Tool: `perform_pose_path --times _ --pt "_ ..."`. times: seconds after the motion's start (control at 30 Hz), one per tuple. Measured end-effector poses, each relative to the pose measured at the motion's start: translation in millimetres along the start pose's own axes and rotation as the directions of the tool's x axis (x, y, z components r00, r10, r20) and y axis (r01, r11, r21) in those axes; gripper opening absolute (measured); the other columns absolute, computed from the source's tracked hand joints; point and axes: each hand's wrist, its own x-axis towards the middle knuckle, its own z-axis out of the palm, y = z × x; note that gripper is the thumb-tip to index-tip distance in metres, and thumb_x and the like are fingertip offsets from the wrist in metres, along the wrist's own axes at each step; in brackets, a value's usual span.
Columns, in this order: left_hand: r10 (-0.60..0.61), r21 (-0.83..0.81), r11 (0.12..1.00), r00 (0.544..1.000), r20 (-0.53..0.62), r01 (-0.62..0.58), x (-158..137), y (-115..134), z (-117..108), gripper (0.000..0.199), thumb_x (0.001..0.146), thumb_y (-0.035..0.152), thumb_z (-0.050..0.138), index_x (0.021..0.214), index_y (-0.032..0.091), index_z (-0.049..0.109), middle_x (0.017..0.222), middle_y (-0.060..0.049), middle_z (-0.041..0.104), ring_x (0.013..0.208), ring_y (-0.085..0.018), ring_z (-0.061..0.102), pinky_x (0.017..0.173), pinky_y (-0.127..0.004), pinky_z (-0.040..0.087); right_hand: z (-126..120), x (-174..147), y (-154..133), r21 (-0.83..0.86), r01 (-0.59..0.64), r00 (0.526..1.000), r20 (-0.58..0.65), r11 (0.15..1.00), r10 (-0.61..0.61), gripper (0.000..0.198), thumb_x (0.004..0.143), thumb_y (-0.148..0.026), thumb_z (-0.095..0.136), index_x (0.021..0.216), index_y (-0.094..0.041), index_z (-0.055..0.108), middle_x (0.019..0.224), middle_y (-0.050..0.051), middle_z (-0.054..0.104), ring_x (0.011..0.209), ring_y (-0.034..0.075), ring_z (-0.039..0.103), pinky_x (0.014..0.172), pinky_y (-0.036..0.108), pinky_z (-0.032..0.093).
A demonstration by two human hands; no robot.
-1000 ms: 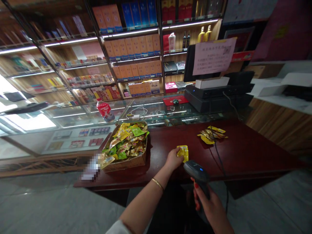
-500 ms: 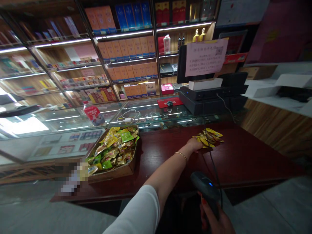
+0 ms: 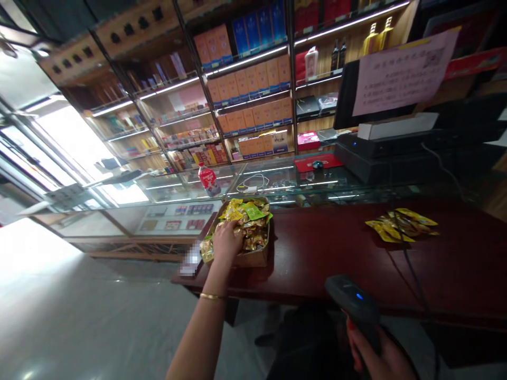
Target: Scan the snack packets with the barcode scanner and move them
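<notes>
My left hand [image 3: 227, 240], with a gold bangle at its wrist, rests on shiny snack packets [image 3: 251, 232] in a cardboard box [image 3: 253, 258] at the left end of the dark red table. Its fingers look stretched over the packets; their tips are partly hidden, and nothing shows in its grip. A black barcode scanner [image 3: 352, 301] with a lit blue light is held in my right hand [image 3: 382, 353], low in front of the table. To the right, a small pile of yellow snack packets [image 3: 402, 227] lies on the tabletop, crossed by the scanner's cable.
A glass display counter [image 3: 174, 200] runs behind the table [image 3: 317, 243], carrying a red-labelled bottle [image 3: 208, 179], a white cable and a mouse [image 3: 317, 164] on a red mat. A monitor with a pink paper sheet [image 3: 404, 74] stands at right. Shelves of boxed goods line the back.
My left hand has left the yellow packet pile on the right and moved left to the box. The view has turned left. My right hand still holds the scanner.
</notes>
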Motion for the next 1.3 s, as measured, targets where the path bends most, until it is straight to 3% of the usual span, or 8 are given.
perform_pose_path --times 0.07,0.17,0.37,0.57,0.73,0.97,1.13,1.3 --pt "-0.017 0.120 0.993 0.997 0.080 0.007 1.9 -18.1 -0.4 0.039 0.086 0.044 0.064 0.115 0.019 0.072 0.128 -0.015 0.068 0.123 -0.037 0.055 0.102 -0.049 0.043 10.4 -1.6 -4.8 -0.016 0.004 0.999 0.049 1.000 -0.004 0.067 0.069 -0.089 0.053 0.071 -0.023 0.064 0.055 0.002 0.061 0.055 0.019 0.060 0.058 0.029 0.050" --pt "-0.022 0.187 0.982 0.987 0.161 -0.009 4.7 -16.9 10.0 0.048 0.085 0.058 0.061 0.107 0.017 0.072 0.117 -0.019 0.072 0.122 -0.039 0.055 0.100 -0.051 0.041 23.4 -8.2 -12.0 -0.056 0.034 0.997 0.071 0.998 -0.030 0.067 0.070 -0.088 0.052 0.072 -0.022 0.064 0.054 0.001 0.061 0.054 0.019 0.059 0.057 0.028 0.050" --pt "-0.115 0.108 0.989 0.987 0.116 0.102 9.1 -9.6 26.6 0.050 0.082 0.050 0.065 0.119 0.016 0.063 0.115 -0.019 0.071 0.121 -0.038 0.056 0.103 -0.052 0.036 29.2 -19.4 -13.1 -0.086 0.052 0.995 0.093 0.995 -0.044 0.066 0.069 -0.086 0.056 0.079 -0.022 0.066 0.050 -0.001 0.059 0.052 0.019 0.059 0.054 0.027 0.049" --pt "-0.045 -0.231 0.973 0.995 -0.085 0.024 -15.6 -26.3 19.0 0.057 0.074 0.013 0.065 0.130 0.021 0.058 0.128 -0.012 0.059 0.123 -0.029 0.055 0.106 -0.040 0.044 20.0 -14.9 -0.2 -0.071 0.031 0.997 0.078 0.997 -0.025 0.065 0.070 -0.083 0.059 0.085 -0.021 0.068 0.053 0.001 0.063 0.054 0.020 0.061 0.056 0.028 0.050" --pt "-0.165 -0.580 0.814 0.956 -0.243 -0.007 -62.1 -8.1 27.2 0.040 0.079 0.017 0.067 0.118 0.023 0.066 0.115 -0.007 0.059 0.113 -0.025 0.059 0.104 -0.039 0.048 17.4 -13.0 -4.8 -0.070 0.031 0.999 0.040 0.997 -0.028 0.059 0.073 -0.080 0.059 0.081 -0.021 0.066 0.054 0.001 0.063 0.055 0.020 0.061 0.058 0.029 0.050" --pt "0.165 -0.778 0.614 0.986 -0.037 -0.132 -110.8 60.8 83.4 0.067 0.076 0.003 0.061 0.138 0.027 0.053 0.129 -0.008 0.054 0.123 -0.024 0.055 0.106 -0.038 0.045 19.1 -15.2 -29.7 -0.066 0.077 0.996 -0.032 0.995 -0.079 0.052 0.078 -0.075 0.058 0.081 -0.023 0.060 0.050 -0.003 0.057 0.052 0.019 0.059 0.054 0.027 0.046" --pt "0.275 -0.788 0.591 0.961 -0.004 -0.172 -113.5 59.7 116.7 0.060 0.079 0.001 0.057 0.134 0.025 0.055 0.123 -0.007 0.053 0.121 -0.023 0.054 0.109 -0.040 0.042 17.5 -15.0 -31.6 -0.102 0.091 0.996 0.001 0.991 -0.092 0.055 0.081 -0.078 0.052 0.079 -0.023 0.059 0.049 -0.004 0.054 0.049 0.017 0.056 0.053 0.027 0.045" --pt "0.279 -0.789 0.586 0.960 -0.014 -0.182 -111.4 57.1 122.5 0.062 0.076 -0.001 0.059 0.132 0.024 0.056 0.120 -0.007 0.053 0.117 -0.023 0.056 0.105 -0.040 0.045 18.3 -16.0 -32.9 -0.110 0.099 0.995 0.015 0.989 -0.098 0.055 0.082 -0.075 0.054 0.090 -0.022 0.061 0.049 -0.004 0.054 0.048 0.018 0.056 0.051 0.027 0.045"
